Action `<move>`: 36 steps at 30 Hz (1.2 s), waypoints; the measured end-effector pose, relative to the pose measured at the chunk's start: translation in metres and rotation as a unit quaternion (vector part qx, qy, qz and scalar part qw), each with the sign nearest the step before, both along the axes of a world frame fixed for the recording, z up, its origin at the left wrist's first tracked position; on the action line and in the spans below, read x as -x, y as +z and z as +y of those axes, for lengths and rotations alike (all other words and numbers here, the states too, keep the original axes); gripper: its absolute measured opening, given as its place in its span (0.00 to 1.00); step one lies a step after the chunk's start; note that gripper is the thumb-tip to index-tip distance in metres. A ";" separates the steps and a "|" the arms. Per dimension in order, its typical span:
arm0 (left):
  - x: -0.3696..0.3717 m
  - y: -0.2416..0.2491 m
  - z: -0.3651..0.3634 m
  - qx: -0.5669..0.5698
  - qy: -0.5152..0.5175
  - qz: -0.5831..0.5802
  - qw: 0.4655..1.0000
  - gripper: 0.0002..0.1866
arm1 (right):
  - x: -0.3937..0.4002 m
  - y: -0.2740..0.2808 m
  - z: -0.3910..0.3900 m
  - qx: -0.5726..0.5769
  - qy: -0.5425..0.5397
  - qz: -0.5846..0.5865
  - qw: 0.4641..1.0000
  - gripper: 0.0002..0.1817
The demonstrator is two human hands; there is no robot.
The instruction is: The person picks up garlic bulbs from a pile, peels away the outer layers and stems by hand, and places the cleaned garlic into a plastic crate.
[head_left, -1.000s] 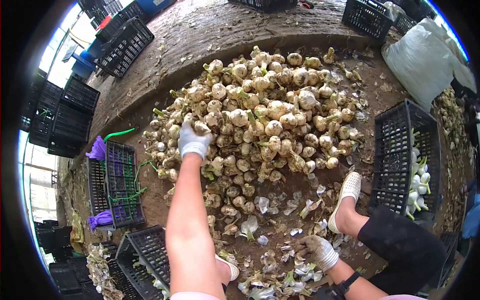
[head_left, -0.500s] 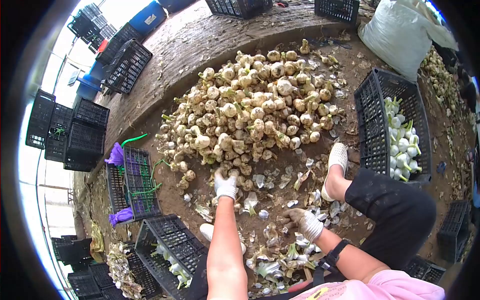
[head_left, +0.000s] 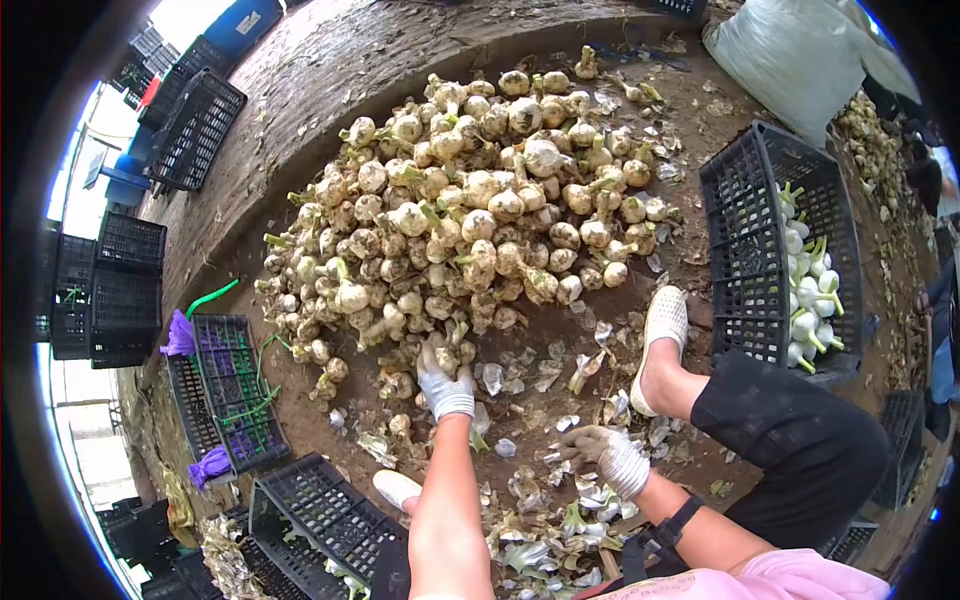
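My left hand (head_left: 445, 380), in a whitish glove, is at the near edge of a big heap of dirty garlic bulbs (head_left: 480, 225). Its fingers curl around a garlic bulb (head_left: 447, 358). My right hand (head_left: 607, 458), in a soiled glove, hovers over the litter of peeled skins, its fingers slightly bent and apart, with nothing visible in them. Garlic skins and cut stems (head_left: 540, 540) lie below it. To the right, a black crate (head_left: 735, 260) lies tipped on its side with clean white garlic bulbs (head_left: 812, 290) inside.
A white sack (head_left: 785, 65) stands at the back right. At left are a crate with green cord and purple cloth (head_left: 235, 385) and a tilted black crate (head_left: 325, 510). Stacked black crates (head_left: 125, 290) stand farther left. My shoe (head_left: 665, 320) is beside the heap.
The view has shifted, so the heap appears larger and farther left. My left fingers have closed around a bulb at the heap's edge. My right hand stays above the skins.
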State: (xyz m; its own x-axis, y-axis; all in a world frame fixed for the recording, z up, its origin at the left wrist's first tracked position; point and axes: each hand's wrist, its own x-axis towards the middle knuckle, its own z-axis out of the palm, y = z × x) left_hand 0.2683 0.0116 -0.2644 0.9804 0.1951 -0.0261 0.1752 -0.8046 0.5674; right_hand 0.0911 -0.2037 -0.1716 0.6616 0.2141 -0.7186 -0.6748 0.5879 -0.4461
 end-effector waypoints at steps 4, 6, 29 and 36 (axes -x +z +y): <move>-0.019 0.006 0.027 0.047 -0.018 0.014 0.999 0.33 | 0.015 0.006 0.004 0.092 0.049 -0.032 0.994 0.14; -0.012 0.042 0.024 0.141 -0.036 -0.028 0.989 0.33 | 0.007 0.022 0.002 0.050 0.034 -0.026 0.998 0.16; 0.270 0.260 -0.042 -0.018 -0.158 -0.190 0.969 0.34 | 0.050 0.143 0.037 -0.025 0.060 -0.186 0.980 0.17; 0.270 0.259 -0.038 -0.040 -0.178 -0.212 0.960 0.33 | 0.053 0.125 0.041 0.014 0.061 -0.134 0.989 0.10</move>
